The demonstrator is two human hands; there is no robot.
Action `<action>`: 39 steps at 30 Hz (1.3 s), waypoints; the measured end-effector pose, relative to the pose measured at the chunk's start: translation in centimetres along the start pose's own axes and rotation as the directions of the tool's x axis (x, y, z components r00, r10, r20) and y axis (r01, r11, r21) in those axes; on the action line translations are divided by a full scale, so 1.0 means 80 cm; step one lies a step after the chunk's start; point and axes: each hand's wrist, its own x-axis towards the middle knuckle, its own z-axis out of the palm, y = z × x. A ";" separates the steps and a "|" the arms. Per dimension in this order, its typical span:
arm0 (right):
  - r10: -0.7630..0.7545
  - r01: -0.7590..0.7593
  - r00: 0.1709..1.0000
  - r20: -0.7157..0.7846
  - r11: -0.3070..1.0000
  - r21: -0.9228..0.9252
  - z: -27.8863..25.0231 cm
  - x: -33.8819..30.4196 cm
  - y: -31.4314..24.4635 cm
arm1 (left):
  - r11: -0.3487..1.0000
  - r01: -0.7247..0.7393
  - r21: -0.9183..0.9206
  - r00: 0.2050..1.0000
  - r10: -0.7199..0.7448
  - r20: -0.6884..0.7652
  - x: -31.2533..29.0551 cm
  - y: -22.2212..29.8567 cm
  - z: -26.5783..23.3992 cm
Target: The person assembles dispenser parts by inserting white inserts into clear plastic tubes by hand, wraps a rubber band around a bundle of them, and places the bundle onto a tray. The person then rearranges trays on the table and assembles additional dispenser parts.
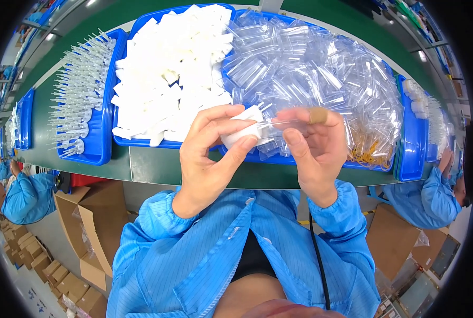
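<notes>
A: What is seen from the left?

B: A blue tray of thin clear pieces (82, 90) is set on the green worktop (141, 167), then a tray heaped with white plastic parts (173, 69).

A: And the hands?

B: One white part (241, 130) is pinched by the left hand (212, 151). A clear sleeve (284, 126) is pinched by the right hand (313, 148), and it seems only partly pushed on. Many clear sleeves are left in the pile of sleeves (321, 69).

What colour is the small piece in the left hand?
White piece, pinched by the left hand; head view.
</notes>
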 end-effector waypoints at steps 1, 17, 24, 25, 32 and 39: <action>0.007 -0.007 1.000 -0.004 1.000 0.015 0.001 -0.003 0.000 | 1.000 0.001 0.001 1.000 -0.001 -0.001 0.000 0.000 0.001; -0.095 0.097 0.994 -0.059 0.994 0.041 0.006 -0.014 0.013 | 0.995 0.050 -0.083 0.999 -0.051 -0.018 0.002 0.008 0.002; -0.180 0.179 0.982 -0.047 0.983 -0.027 -0.002 -0.016 0.024 | 0.995 -0.093 0.046 0.991 0.088 0.098 0.005 -0.002 -0.005; -0.161 0.160 0.987 0.007 0.972 -0.174 -0.009 -0.015 0.021 | 0.995 -0.092 0.046 0.991 0.087 0.099 0.005 -0.003 -0.006; 0.132 -0.137 0.988 0.082 0.989 0.059 -0.016 0.009 0.003 | 0.985 -0.087 0.151 0.996 0.083 0.032 -0.003 -0.002 -0.008; -0.114 0.127 0.991 0.063 0.958 -0.258 -0.012 0.009 0.012 | 0.980 -0.098 0.174 0.994 0.106 -0.038 -0.001 -0.002 -0.003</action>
